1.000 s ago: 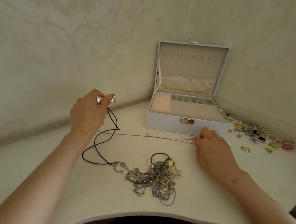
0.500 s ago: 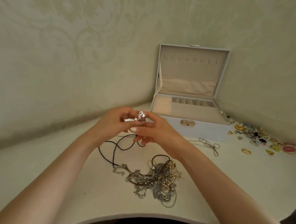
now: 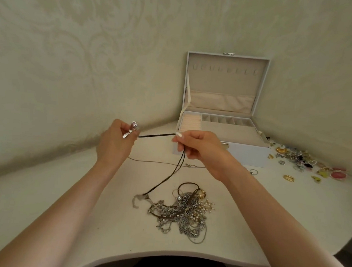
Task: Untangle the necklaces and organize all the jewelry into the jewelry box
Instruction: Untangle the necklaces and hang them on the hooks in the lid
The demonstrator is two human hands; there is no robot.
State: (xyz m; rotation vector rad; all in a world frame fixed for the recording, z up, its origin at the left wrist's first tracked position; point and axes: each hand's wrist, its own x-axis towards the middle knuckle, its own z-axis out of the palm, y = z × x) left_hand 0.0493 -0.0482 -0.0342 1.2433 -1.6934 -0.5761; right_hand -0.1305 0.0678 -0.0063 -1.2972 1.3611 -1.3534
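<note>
My left hand pinches a silver pendant on a dark cord necklace. My right hand pinches the same cord farther along, so it stretches taut between the hands above the table. From my right hand the doubled cord hangs down to a tangled heap of silver chains and pearl pieces. A thin silver chain lies straight on the table behind the hands. The white jewelry box stands open at the back, lid upright, and I see nothing in its compartments.
Loose earrings, rings and brooches are scattered right of the box, with a gold ring nearest. A small ring lies by my right wrist. The white table has a curved front cutout and meets patterned walls at the corner.
My hands, together at the pendant half a second ago, have drawn apart. My right hand slid right along the cord, pulling it taut and lifting its slack off the table.
</note>
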